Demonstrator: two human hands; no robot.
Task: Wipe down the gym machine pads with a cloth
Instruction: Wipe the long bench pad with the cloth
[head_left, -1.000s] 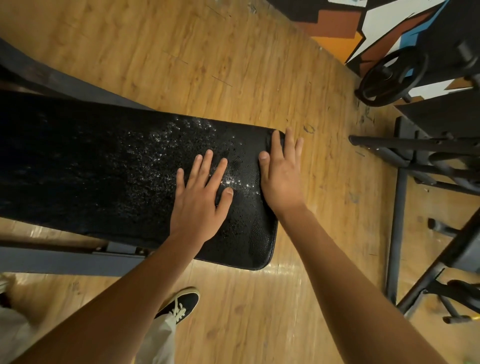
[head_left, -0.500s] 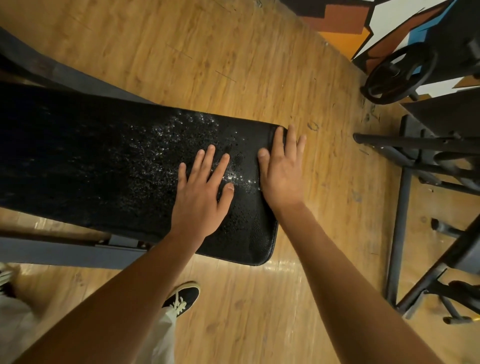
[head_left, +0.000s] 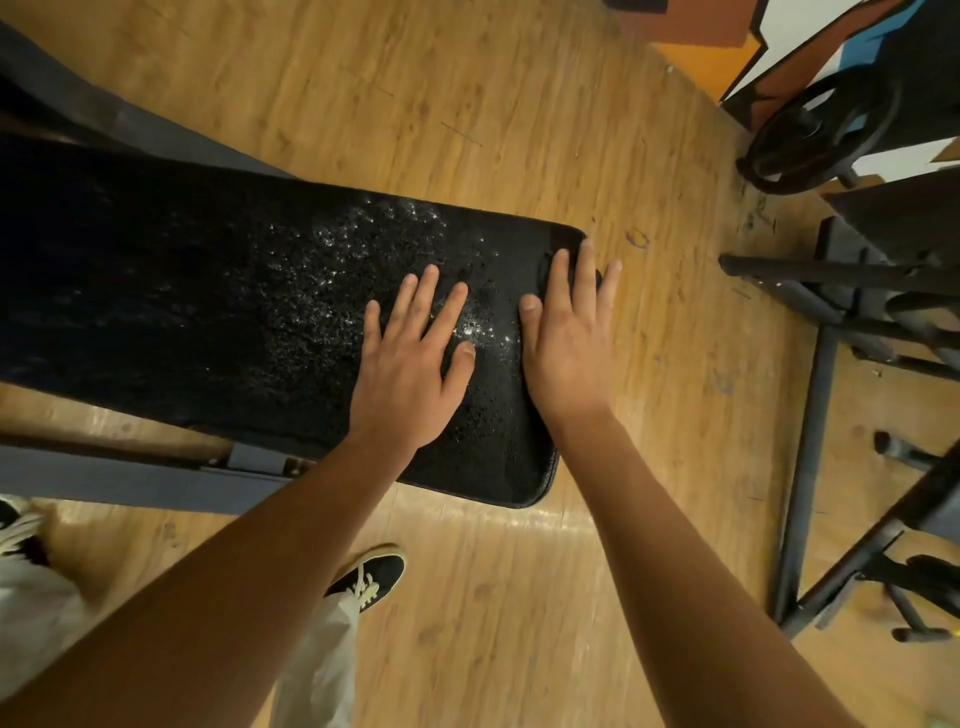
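Nearest the camera, two bare forearms are seen reaching forward and down over a light brown wood-plank floor (head_left: 493, 623). Below the left forearm, a pale trouser leg (head_left: 311, 665) and a black canvas shoe with white laces (head_left: 371, 574) are noted on the floor. A second, pale shoe (head_left: 15, 525) is partly seen at the left edge. Beyond these, a long black textured bench pad with rounded corners (head_left: 182, 312) is recorded lying across the view from the left edge to the centre, carried on a grey-blue metal frame (head_left: 119, 480). The left hand (head_left: 410, 358) is laid palm-down on the pad near its right end, fingers straight and slightly spread, nothing held. The right hand (head_left: 563, 338) is laid palm-down just beside it on the pad's right edge, fingers straight, the outer fingertips reaching past the edge over the floor. A small dark shape is seen under those fingers; what it is cannot be told. White droplets or specks (head_left: 363, 249) are scattered on the pad between and beyond the hands. Further right, a black tubular steel rack (head_left: 810, 405) stands on the floor, well apart from the pad. Farthest off, a black weight plate (head_left: 815, 135) is seen by a wall painted orange, white and blue (head_left: 696, 57).
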